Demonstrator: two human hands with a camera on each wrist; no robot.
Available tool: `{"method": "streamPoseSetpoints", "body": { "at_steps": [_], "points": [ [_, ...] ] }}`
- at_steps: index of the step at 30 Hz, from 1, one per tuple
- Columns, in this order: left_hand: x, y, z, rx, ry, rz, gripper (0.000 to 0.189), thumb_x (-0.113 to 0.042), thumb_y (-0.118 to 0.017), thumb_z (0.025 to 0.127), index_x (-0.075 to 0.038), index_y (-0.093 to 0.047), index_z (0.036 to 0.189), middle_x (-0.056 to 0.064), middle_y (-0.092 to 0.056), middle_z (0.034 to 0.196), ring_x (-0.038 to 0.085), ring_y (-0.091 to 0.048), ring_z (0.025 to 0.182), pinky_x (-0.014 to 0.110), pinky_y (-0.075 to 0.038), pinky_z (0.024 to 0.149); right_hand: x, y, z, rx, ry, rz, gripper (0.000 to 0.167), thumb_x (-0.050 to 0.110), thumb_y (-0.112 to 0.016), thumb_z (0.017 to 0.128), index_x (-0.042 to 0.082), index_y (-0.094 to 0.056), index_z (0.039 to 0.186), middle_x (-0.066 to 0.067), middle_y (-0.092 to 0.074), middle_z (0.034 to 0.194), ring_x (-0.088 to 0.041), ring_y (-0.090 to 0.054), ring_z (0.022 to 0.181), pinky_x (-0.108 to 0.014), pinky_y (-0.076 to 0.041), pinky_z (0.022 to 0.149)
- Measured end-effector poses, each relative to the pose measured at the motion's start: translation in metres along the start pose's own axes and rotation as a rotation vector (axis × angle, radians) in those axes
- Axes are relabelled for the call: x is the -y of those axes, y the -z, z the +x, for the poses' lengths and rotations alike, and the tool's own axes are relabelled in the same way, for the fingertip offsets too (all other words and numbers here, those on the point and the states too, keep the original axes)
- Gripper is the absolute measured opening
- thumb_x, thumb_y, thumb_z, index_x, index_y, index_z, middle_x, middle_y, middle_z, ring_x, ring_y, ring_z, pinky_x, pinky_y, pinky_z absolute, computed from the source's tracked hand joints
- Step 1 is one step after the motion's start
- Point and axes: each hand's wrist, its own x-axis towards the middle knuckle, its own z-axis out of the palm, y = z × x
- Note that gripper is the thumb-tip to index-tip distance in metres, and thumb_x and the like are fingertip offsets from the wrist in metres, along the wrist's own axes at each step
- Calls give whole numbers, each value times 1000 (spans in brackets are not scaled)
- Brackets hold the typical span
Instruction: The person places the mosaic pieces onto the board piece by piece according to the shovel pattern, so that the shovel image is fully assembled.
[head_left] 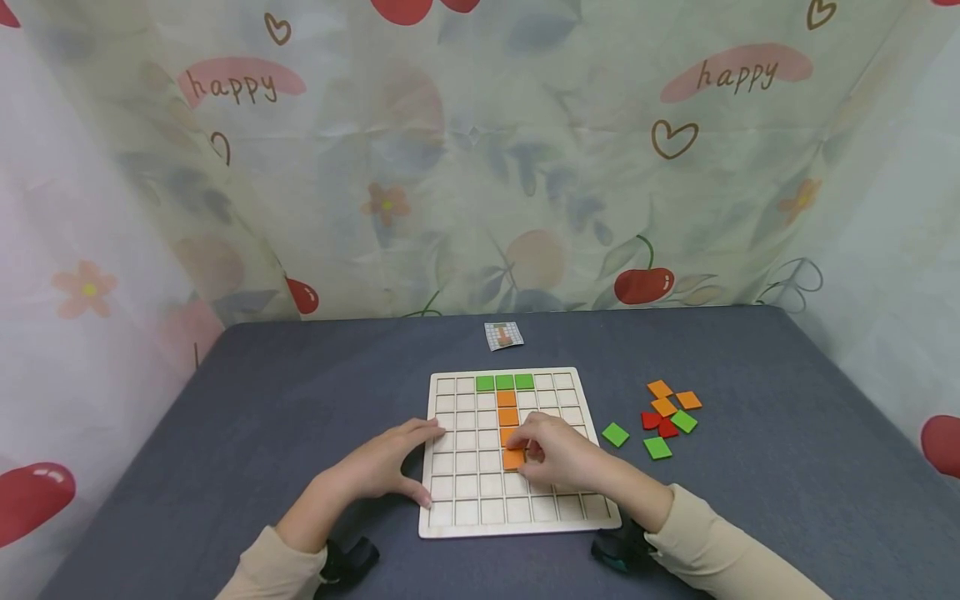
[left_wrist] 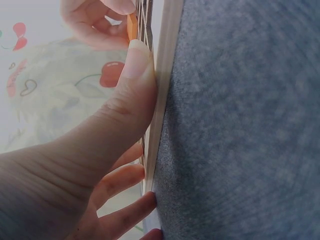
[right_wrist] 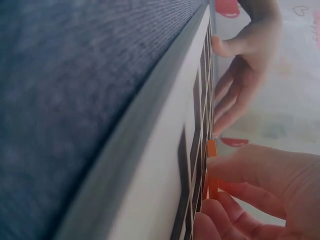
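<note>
The person wears long, cream-beige sleeves of plain fabric; the left sleeve [head_left: 276,567] is creased near its cuff, and the right sleeve [head_left: 731,546] gathers into soft folds at its own. Below the wrists sit dark, blocky devices, the left device [head_left: 352,563] black with a band, the right device [head_left: 621,550] showing what may be a teal patch, though shadow blurs it. The hands [head_left: 386,462] are bare.
</note>
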Motion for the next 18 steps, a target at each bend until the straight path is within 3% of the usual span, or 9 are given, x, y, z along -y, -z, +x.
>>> {"method": "streamPoseSetpoints", "body": {
  "at_steps": [18],
  "points": [
    [1, 0, 0, -3, 8, -9, 91, -37, -84, 62, -6, -44, 138, 16, -39, 145, 35, -39, 133, 52, -34, 105, 3, 0, 3, -4, -8, -30, 18, 6, -71, 78, 7, -67, 95, -2, -60, 87, -9, -51, 73, -17, -43, 65]
  ]
}}
